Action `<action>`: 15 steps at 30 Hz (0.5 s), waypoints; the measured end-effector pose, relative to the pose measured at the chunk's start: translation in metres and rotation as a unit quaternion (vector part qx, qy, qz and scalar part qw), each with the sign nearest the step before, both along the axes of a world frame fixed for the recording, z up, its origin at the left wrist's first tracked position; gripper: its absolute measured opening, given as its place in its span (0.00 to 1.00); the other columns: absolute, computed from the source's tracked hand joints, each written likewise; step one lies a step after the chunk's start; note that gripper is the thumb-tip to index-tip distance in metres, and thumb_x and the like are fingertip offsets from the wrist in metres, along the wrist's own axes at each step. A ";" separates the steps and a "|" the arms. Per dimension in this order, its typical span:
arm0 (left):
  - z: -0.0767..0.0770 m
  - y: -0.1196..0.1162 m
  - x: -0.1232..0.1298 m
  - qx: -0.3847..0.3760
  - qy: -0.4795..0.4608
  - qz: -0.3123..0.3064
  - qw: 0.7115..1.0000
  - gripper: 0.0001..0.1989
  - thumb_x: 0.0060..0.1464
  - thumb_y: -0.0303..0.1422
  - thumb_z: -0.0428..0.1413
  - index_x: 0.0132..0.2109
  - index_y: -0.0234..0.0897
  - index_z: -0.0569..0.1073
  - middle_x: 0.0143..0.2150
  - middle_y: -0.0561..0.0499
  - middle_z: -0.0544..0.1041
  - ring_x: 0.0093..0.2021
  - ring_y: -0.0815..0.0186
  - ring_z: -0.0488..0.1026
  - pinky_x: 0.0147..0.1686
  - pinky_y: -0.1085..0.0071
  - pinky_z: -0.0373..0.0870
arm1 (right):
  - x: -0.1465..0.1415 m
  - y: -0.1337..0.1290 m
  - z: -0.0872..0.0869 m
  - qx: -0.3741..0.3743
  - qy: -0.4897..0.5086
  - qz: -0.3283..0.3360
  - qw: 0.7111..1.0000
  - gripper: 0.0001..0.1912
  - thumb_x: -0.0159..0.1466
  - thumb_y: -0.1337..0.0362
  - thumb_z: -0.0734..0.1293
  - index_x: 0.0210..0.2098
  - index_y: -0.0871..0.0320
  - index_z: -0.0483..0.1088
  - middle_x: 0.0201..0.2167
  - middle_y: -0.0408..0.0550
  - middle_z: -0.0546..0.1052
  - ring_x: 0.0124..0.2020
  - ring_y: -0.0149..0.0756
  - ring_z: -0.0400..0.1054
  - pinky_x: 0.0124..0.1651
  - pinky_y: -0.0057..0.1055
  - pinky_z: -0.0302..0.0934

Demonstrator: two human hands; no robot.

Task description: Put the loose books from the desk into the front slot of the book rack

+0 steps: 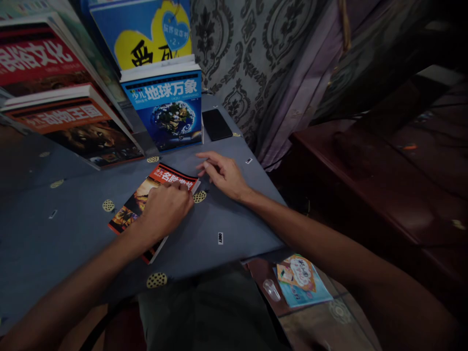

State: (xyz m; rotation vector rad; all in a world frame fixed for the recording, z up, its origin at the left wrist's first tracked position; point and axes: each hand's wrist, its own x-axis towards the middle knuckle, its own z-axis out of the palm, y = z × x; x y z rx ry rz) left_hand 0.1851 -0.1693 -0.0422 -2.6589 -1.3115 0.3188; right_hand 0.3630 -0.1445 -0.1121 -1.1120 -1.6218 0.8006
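Observation:
A paperback book point(139, 187) with a red-orange and black cover lies at a slant on the table in front of me. My left hand point(166, 207) is on top of it, fingers curled down near its right edge; the thumb and fingertips are hidden. Just right of the book, my right hand point(221, 175) holds nothing, its fingers bent loosely and apart, pointing left. Behind the hands, a blue book with a globe on its cover point(173, 117) stands upright. An orange book with a lion point(91, 131) stands to the left.
A red book point(40, 61) and a large blue-and-yellow book point(146, 29) stand farther back. A dark phone point(217, 124) lies near the table's point(80, 195) right edge. Patterned wallpaper and a curtain point(287, 107) border it. Below right are booklets point(302, 280) and a clear plastic item point(271, 290).

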 end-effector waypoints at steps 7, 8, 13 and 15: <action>-0.002 -0.002 0.001 -0.012 0.015 0.015 1.000 0.19 0.67 0.33 0.43 0.44 0.29 0.77 0.41 0.35 0.80 0.42 0.49 0.81 0.34 0.61 0.75 | -0.003 -0.006 0.005 0.030 0.017 0.008 0.999 0.18 0.71 0.61 0.56 0.55 0.57 0.69 0.39 0.48 0.82 0.33 0.33 0.77 0.37 0.30 0.70; -0.003 -0.003 0.002 -0.011 0.015 0.016 1.000 0.20 0.67 0.34 0.42 0.45 0.29 0.77 0.42 0.35 0.80 0.42 0.48 0.81 0.34 0.61 0.75 | -0.003 -0.006 0.005 0.029 -0.002 0.017 0.999 0.18 0.71 0.62 0.56 0.55 0.57 0.69 0.38 0.47 0.82 0.32 0.32 0.77 0.37 0.29 0.69; -0.004 -0.003 -0.001 -0.008 0.002 0.009 1.000 0.18 0.67 0.33 0.44 0.45 0.28 0.77 0.43 0.35 0.80 0.44 0.49 0.80 0.35 0.61 0.76 | -0.001 -0.006 0.005 0.030 -0.138 0.052 0.989 0.18 0.69 0.66 0.58 0.54 0.58 0.73 0.35 0.45 0.82 0.33 0.34 0.75 0.39 0.30 0.66; -0.004 0.001 -0.009 -0.008 -0.024 -0.007 1.000 0.17 0.67 0.33 0.45 0.44 0.31 0.78 0.44 0.37 0.80 0.45 0.50 0.79 0.37 0.61 0.76 | -0.001 -0.006 0.005 0.044 -0.176 0.046 0.982 0.17 0.70 0.65 0.58 0.52 0.58 0.74 0.35 0.46 0.82 0.33 0.34 0.75 0.39 0.30 0.65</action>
